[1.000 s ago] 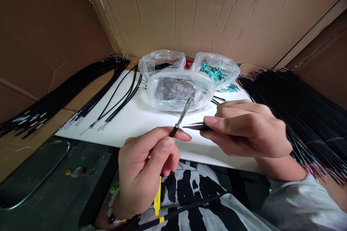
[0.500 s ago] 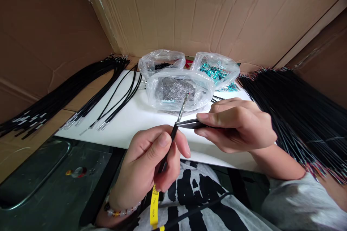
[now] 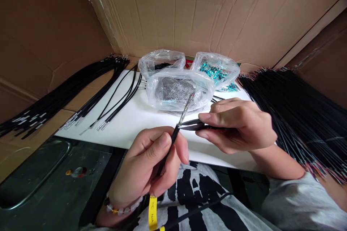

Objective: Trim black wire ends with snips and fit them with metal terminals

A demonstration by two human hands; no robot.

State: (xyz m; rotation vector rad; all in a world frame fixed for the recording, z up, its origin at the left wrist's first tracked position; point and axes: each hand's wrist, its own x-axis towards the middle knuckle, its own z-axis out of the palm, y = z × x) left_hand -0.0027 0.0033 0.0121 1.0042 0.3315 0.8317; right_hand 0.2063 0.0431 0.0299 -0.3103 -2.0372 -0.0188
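Observation:
My left hand (image 3: 154, 158) is closed around a black cable (image 3: 170, 146), its thumb pressing along the jacket. The cable's stripped end (image 3: 185, 111) points up and away, silvery, with a small reddish tip. A yellow label (image 3: 153, 213) hangs on the cable below that hand. My right hand (image 3: 235, 126) grips a pair of dark tweezers (image 3: 193, 125), held sideways. The tweezers' tips are at the edge of the jacket where the silver part begins; whether they pinch strands there is too small to tell.
Behind my hands a clear plastic bag (image 3: 179, 92) holds fine grey wire scraps. Another bag has teal foil bits (image 3: 214, 72); a third holds black pieces (image 3: 162, 65). Black cables lie in bundles at left (image 3: 67, 83) and right (image 3: 295, 108). Cardboard walls (image 3: 211, 11) enclose the white board (image 3: 141, 115).
The cable's stripped end has shifted slightly right and down with my left hand. The tweezers' tips appear a little farther apart. My right hand has hardly moved.

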